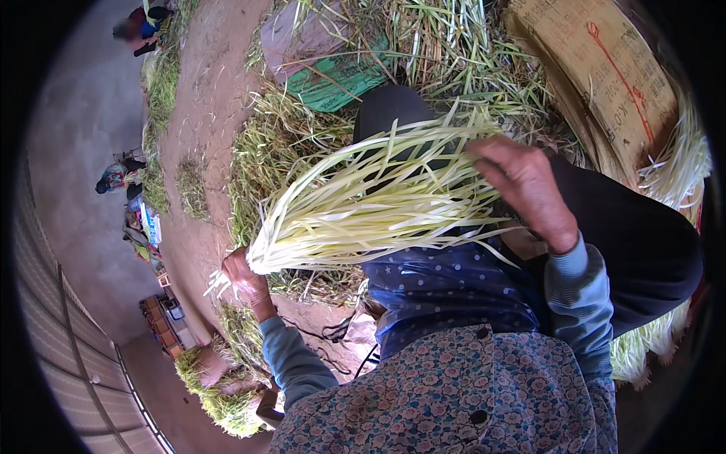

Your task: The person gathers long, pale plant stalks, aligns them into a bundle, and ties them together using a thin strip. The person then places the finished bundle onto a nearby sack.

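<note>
My left hand point(245, 278) is closed around the white stalk ends of a bundle of pale yellow-green blanched chives point(374, 198). The short stalk ends poke out past the hand on its far left side. The long, flat leaves fan out to the right across my lap, above a blue polka-dot apron point(442, 278). At the leafy end, my right hand point(524, 181) is slightly blurred, with thumb and forefinger apart. Its fingertips are beside the leaf tips, and I see no leaf clearly held in it.
Loose leaf scraps point(289, 130) cover the dirt floor. A green plastic sack piece point(340, 79) lies ahead. At right, a flattened printed carton point(612, 74) has chive bundles point(678, 164) beside it. More bundles point(635, 346) lie lower right. Other people point(116, 177) sit along the far left.
</note>
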Demonstrator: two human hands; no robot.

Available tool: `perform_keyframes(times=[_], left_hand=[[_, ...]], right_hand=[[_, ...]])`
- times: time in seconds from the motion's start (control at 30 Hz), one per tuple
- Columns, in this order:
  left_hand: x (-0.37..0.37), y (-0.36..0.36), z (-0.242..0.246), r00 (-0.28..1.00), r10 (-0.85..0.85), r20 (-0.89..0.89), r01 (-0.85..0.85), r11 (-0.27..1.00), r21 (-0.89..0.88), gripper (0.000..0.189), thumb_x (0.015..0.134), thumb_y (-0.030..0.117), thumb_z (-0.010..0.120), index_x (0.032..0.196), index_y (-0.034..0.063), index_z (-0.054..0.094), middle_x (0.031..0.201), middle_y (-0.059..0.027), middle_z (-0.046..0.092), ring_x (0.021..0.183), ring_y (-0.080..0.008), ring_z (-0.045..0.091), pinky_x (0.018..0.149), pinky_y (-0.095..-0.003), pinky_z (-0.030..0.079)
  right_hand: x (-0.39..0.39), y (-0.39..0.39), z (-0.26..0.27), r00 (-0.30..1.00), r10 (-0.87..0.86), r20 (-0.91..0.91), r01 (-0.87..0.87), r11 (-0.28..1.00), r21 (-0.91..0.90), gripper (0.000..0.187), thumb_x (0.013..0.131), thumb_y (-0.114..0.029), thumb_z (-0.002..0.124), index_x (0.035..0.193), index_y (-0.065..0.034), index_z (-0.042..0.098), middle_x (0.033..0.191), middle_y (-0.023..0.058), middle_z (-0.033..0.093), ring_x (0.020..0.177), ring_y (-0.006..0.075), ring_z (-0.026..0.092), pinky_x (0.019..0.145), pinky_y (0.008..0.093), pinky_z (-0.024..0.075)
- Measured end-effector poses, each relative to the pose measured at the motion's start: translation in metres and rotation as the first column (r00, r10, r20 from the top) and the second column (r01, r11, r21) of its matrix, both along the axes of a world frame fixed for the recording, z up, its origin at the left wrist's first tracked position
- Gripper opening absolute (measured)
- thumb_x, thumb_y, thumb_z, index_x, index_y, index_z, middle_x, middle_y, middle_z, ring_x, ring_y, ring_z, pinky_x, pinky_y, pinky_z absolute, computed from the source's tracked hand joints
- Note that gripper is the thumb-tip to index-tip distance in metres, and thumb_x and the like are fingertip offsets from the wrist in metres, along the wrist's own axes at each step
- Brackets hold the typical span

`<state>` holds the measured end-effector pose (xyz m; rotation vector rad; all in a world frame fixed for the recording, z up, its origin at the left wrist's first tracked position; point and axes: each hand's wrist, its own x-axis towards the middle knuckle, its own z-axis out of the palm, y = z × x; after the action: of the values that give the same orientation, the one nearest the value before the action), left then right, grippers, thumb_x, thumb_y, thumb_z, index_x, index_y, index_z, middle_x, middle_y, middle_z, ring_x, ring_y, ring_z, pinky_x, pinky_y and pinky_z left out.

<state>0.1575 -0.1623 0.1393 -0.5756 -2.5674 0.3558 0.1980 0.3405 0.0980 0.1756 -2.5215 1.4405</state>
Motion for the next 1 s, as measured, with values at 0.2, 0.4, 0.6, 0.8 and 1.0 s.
perform_keyframes(times=[0.2,0.4,0.6,0.8,1.0], left_hand=[[0.002,-0.003,-0.004,1.000,0.013,0.003,-0.013,1.000,0.013,0.028,0.071,0.022,0.066,0.090,0.0055,0.055,0.080,-0.0094,0.054,0.077,-0.0273,0.052,0.078,-0.0418,0.039],[0.005,-0.005,-0.017,1.000,-0.003,0.026,0.003,0.999,0.033,0.028,0.073,0.027,0.064,0.089,0.0063,0.056,0.078,-0.0088,0.055,0.076,-0.0272,0.053,0.078,-0.0413,0.040],[0.005,0.002,-0.027,1.000,-0.005,0.009,0.005,1.000,0.017,0.026,0.073,0.027,0.063,0.089,0.0077,0.057,0.078,-0.0081,0.055,0.075,-0.0265,0.053,0.076,-0.0408,0.041],[0.005,0.001,-0.030,1.000,-0.013,0.024,0.012,0.999,0.035,0.032,0.076,0.031,0.062,0.093,0.0053,0.055,0.081,-0.0107,0.055,0.076,-0.0277,0.052,0.076,-0.0420,0.039],[0.009,-0.006,-0.045,0.994,0.045,0.096,-0.049,0.998,0.043,0.030,0.076,0.030,0.061,0.091,0.0050,0.055,0.084,-0.0106,0.055,0.080,-0.0285,0.052,0.077,-0.0417,0.039]], right_hand=[[-0.001,-0.015,-0.009,0.993,0.055,0.101,-0.071,0.984,0.161,0.010,0.073,-0.004,0.062,0.082,-0.0039,0.058,0.080,0.0088,0.061,0.068,0.0290,0.061,0.059,0.0329,0.0502],[0.008,-0.021,-0.024,0.972,-0.081,0.219,0.144,0.946,-0.290,0.007,0.074,0.000,0.060,0.081,-0.0006,0.056,0.070,0.0090,0.060,0.060,0.0193,0.059,0.056,0.0284,0.0466],[0.004,-0.033,-0.040,0.923,-0.244,0.298,0.354,0.844,-0.404,0.003,0.078,-0.002,0.057,0.075,-0.0011,0.055,0.056,0.0032,0.050,0.053,0.0069,0.044,0.049,0.0234,0.0399],[0.011,0.050,-0.091,0.764,-0.496,0.412,0.628,0.430,-0.648,0.010,0.086,-0.012,0.055,0.076,-0.0091,0.055,0.067,-0.0021,0.055,0.054,0.0047,0.048,0.044,0.0196,0.0373],[0.018,0.050,-0.048,0.827,-0.330,0.455,0.561,0.527,-0.638,0.009,0.090,-0.016,0.054,0.090,-0.0078,0.057,0.073,-0.0014,0.058,0.060,0.0047,0.056,0.049,0.0163,0.0397]])
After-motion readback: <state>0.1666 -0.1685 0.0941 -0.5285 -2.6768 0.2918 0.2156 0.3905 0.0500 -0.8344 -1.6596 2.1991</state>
